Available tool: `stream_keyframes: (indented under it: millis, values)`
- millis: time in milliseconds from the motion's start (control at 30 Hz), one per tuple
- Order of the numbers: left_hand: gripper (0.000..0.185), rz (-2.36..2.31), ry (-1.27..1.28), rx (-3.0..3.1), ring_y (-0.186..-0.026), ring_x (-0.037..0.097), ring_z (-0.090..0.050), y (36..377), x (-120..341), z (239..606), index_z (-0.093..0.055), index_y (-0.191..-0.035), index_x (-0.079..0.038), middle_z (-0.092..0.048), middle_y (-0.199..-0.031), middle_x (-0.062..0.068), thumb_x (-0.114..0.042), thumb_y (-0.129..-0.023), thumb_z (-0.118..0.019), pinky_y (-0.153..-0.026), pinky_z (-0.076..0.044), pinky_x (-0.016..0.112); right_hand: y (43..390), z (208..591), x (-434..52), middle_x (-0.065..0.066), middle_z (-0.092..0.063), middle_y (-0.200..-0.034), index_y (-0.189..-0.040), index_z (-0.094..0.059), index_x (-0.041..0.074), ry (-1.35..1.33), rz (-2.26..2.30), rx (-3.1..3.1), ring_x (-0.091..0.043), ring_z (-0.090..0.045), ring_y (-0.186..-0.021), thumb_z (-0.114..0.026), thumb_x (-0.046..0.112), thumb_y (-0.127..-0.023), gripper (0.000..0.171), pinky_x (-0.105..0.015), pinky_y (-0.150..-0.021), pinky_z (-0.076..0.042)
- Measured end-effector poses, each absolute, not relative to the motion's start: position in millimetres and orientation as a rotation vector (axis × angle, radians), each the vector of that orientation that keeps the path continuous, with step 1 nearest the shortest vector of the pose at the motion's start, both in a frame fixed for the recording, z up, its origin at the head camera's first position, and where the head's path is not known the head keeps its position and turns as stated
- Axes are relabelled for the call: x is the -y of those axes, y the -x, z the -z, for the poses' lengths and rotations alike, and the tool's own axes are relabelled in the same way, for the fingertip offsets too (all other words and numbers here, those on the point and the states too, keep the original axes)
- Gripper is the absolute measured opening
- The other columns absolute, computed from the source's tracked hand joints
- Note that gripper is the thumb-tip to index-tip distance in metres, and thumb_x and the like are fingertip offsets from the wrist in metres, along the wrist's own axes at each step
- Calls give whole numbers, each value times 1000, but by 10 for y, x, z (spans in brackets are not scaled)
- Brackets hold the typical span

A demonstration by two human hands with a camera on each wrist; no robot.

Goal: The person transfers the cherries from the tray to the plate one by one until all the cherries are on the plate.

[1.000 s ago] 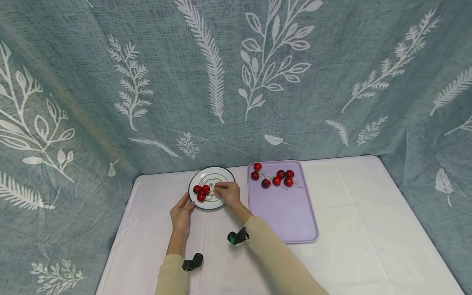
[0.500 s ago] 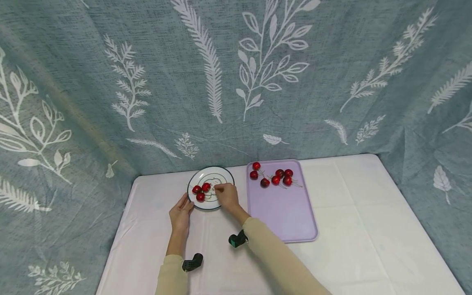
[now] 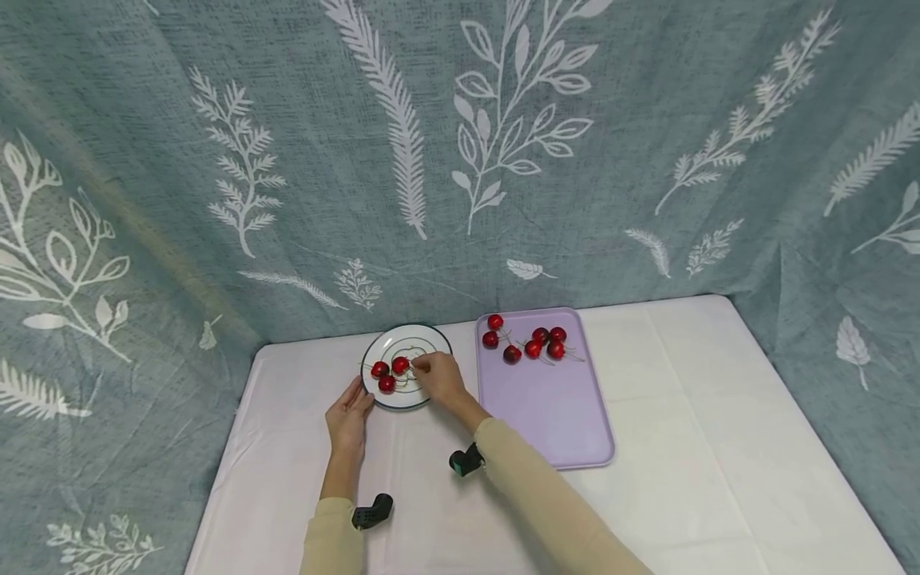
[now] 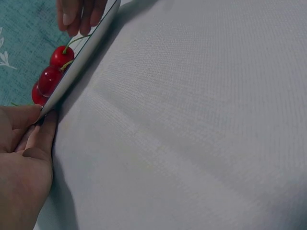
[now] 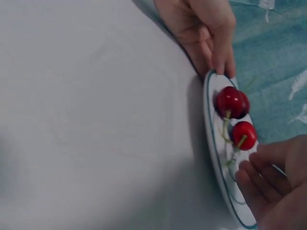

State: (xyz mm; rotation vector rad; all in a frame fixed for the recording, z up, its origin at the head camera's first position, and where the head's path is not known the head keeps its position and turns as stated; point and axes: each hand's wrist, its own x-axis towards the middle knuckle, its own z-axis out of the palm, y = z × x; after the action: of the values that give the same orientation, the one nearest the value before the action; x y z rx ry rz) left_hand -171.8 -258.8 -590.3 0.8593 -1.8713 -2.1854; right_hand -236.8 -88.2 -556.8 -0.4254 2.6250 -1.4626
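In the head view a white plate [image 3: 424, 341] with a dark rim carries several red cherries [image 3: 386, 384] with green stems. My left hand [image 3: 347, 423] grips the plate's near left edge. The left wrist view shows that hand [image 4: 24, 158] with its thumb over the rim and fingers beneath; the plate [image 4: 91, 45] appears steeply slanted there. Over the plate's right part is my right hand [image 3: 442, 379], fingertips close to the nearest cherry [image 5: 243, 135] and its stem. Those fingers [image 5: 264, 184] look loosely extended, with a gap at the tips; any contact with the stem is unclear.
Right of the plate, a lilac tray [image 3: 546, 415] bears several more stemmed cherries [image 3: 533, 348] along its far end. A white cloth [image 3: 683, 415] covers the table. Behind it hangs a blue-green curtain [image 3: 323, 200] with white leaf prints.
My right hand has shifted slightly left, its fingertips now nearer the right-hand cherry on the plate. The left hand keeps its grip on the edge. The head view has drifted a little.
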Motion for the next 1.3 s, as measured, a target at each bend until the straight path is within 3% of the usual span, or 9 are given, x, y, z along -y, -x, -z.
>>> stream_keyframes:
  millis: [533, 1000, 1300]
  values:
    - [56, 2185, -862, 1861, -137, 23, -43, 1715, 2593, 5880, -41, -147, 0, -42, -150, 17, 8, -93, -56, -99, -48, 17, 2398, 5386, 564, -8, -75, -94, -102, -75, 1, 838, 1246, -2604, -15, -68, -85, -68, 2, -89, 15, -16, -75, -56]
    - [57, 2200, -832, 1874, -138, 24, -41, 1705, 2564, 5880, -38, -148, 1, -40, -151, 18, 8, -94, -54, -99, -48, 18, 2296, 5516, 125, -11, -74, -96, -103, -75, -2, 792, 1447, -2641, -20, -70, -88, -69, 0, -88, 16, -24, -80, -59]
    - [57, 2207, -841, 1851, -138, 25, -41, 1692, 2572, 5898, -39, -147, 1, -40, -151, 19, 9, -93, -54, -99, -48, 18, 2227, 5566, -342, -12, -74, -97, -100, -75, -1, 609, 1558, -2727, -23, -71, -88, -70, -1, -87, 14, -32, -77, -61]
